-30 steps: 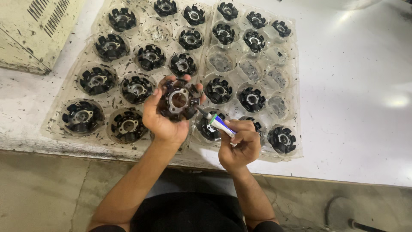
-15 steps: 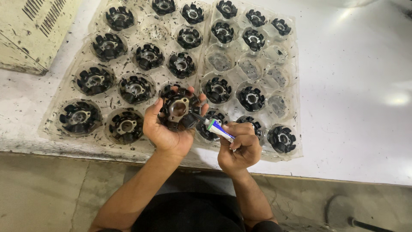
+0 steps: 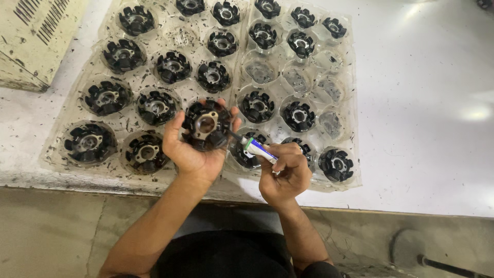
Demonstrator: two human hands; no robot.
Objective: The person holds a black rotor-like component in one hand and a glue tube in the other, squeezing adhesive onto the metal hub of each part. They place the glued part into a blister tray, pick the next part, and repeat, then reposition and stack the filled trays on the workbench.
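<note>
my left hand (image 3: 193,149) grips a black stator coil (image 3: 207,125) over the clear tray (image 3: 355,175); my right hand (image 3: 285,172) pinches a small tube (image 3: 259,149), nozzle touching the coil.

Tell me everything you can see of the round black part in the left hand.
The round black part is a ring of dark wound poles around a tan metal hub with a central hole. It looks like metal with black plastic and seems intact. The left hand cups it from below, face up and slightly tilted, above the clear plastic tray. The tip of the small tube in the right hand meets its right edge.
</note>
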